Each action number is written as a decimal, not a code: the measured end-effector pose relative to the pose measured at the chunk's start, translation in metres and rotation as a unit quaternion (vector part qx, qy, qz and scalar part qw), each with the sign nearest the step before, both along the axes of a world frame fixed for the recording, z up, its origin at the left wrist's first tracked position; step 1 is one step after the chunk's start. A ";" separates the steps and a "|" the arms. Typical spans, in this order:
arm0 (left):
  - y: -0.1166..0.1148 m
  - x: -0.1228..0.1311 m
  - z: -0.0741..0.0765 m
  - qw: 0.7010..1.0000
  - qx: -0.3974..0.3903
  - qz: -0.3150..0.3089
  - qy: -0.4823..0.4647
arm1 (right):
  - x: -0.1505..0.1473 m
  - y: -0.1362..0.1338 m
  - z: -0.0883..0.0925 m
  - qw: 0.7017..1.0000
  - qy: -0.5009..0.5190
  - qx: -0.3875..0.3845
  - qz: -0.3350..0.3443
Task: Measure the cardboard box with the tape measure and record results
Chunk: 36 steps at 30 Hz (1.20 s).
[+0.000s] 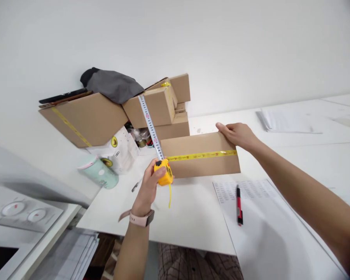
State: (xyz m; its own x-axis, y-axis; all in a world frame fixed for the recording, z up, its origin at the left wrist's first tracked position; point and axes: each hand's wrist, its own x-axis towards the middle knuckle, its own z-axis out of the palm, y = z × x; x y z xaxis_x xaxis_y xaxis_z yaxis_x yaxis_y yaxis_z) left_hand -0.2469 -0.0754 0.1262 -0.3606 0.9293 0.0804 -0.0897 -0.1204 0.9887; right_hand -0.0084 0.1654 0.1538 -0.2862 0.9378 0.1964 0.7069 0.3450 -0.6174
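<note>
My left hand (150,181) is closed around a yellow tape measure (163,173). Its silver blade (150,126) extends up and away, with the far end in front of the stacked boxes; a yellow strap dangles from the case. A brown cardboard box (201,165) with yellow tape along its face is held up over the white desk, slightly tilted. My right hand (239,135) grips the box at its upper right corner, thumb along the top edge. The tape measure overlaps the box's left end; whether they touch I cannot tell.
Several cardboard boxes (151,109) are stacked at the back, with a grey cloth item (113,84) on top. A mint tumbler (102,174) leans at the left. On the desk (192,217) lie a printed sheet (256,217), a red pen (238,206) and white papers (288,119).
</note>
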 end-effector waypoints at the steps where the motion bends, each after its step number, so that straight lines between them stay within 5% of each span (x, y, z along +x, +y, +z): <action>1: 0.004 -0.002 0.002 1.000 0.001 0.003 0.006 | -0.005 0.004 0.002 1.000 -0.021 0.012 -0.013; 8: -0.005 0.030 0.003 0.998 0.020 0.013 0.053 | -0.048 0.021 0.011 0.985 -0.084 0.149 -0.019; 13: -0.030 0.084 -0.027 0.993 -0.026 -0.099 -0.055 | -0.072 0.025 0.006 0.984 -0.101 0.141 -0.032; 17: -0.027 0.107 -0.052 0.978 -0.056 -0.157 -0.130 | -0.080 0.025 0.003 0.973 -0.142 0.183 -0.015; 36: -0.031 0.089 -0.073 0.955 -0.133 -0.193 -0.181 | -0.084 0.023 0.005 0.970 -0.175 0.166 -0.018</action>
State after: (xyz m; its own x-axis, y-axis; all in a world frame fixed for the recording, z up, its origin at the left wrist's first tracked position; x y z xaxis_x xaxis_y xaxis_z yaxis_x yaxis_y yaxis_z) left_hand -0.1577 -0.1059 0.0535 0.0528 0.9690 -0.2413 -0.4184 0.2409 0.8758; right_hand -0.0922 0.1886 0.1585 -0.3589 0.8497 0.3862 0.8683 0.4557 -0.1958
